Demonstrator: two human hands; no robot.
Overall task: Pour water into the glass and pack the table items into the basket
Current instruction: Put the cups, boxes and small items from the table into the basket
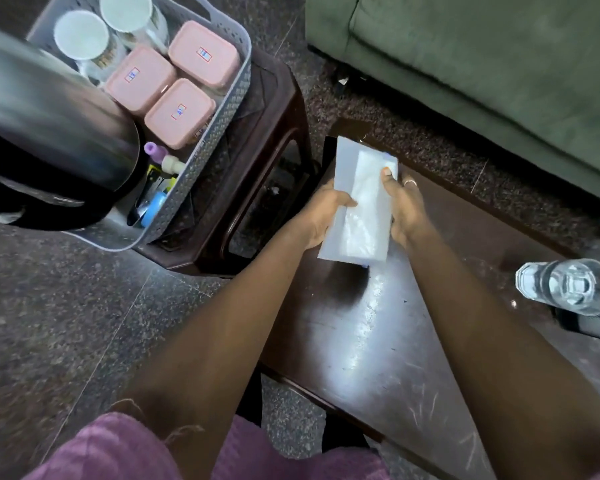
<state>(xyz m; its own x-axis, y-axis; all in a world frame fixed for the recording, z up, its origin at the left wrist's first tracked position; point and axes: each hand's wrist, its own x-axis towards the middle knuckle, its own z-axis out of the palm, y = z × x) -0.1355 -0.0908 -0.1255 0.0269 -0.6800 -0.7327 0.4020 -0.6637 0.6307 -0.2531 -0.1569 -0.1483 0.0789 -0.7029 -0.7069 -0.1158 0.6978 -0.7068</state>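
Blurred and cut off at the left edge: a steel kettle (49,133) with a black base, covering the near-left part of the basket (201,140). Cut off at the right edge: a clear faceted glass (565,285), holding what looks like water, beside a dark ribbed object only partly seen.

Held between both hands above the far end of the dark glossy surface (378,341), just right of the basket: a flat white packet (357,206) in translucent wrap, rectangular, soft-looking. Left hand (323,213) clasping its left long edge, thumb on top; right hand (406,206) gripping the right edge, fingers (388,174) pressed on the top face, a ring showing.

Inside the grey perforated plastic basket: three pink square lidded boxes (177,81), two round white-lidded jars (104,29), small colourful items hard to make out by the near wall. Under the basket, a dark brown stool (267,174). Scratched bare surface near the body; speckled floor (66,323) open between stool and lap.
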